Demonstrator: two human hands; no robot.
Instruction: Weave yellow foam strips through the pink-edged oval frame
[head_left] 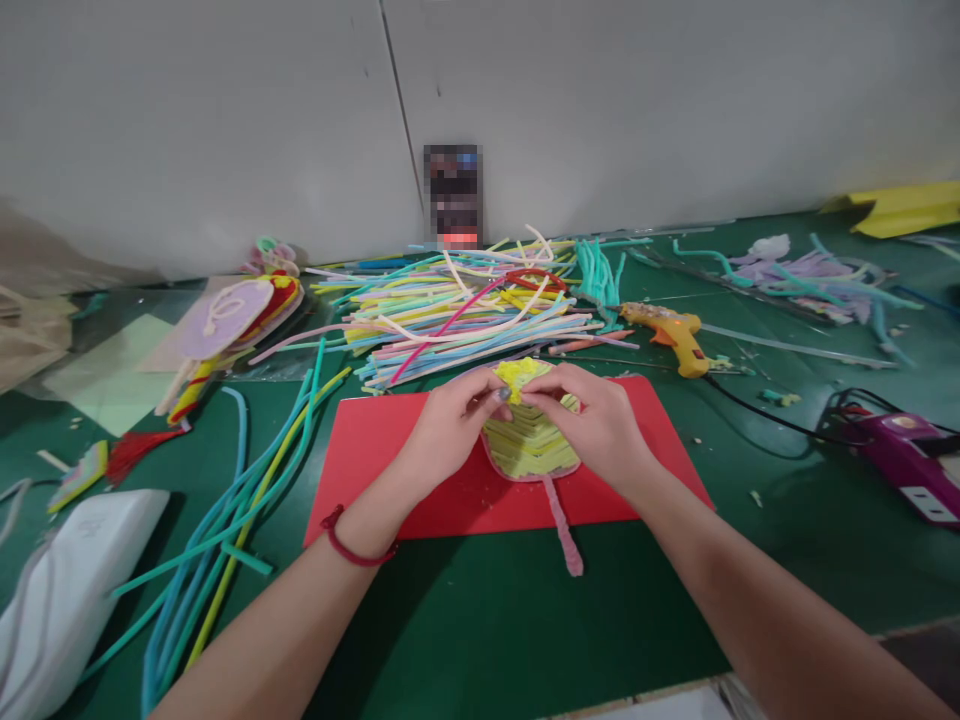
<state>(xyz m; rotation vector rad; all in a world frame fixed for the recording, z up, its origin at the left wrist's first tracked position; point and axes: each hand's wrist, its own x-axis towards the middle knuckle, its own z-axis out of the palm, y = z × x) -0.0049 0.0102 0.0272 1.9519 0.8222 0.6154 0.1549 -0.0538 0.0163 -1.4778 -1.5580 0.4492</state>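
Both hands (450, 420) (600, 415) pinch a seemingly fuzzy yellow piece (516, 376), stems (457, 345) piled beyond, glue gun (679, 336) to the right

Craft workspace: green worktable (480, 640), heaped fuzzy stems (480, 335), glue gun (679, 335), scattered trimmings (780, 398).

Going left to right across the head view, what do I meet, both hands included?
White object → left hand → yellow fuzzy piece → right hand → orange-yellow glue gun → purple box.

Left hand (459, 418), right hand (594, 412) pinching, close together.
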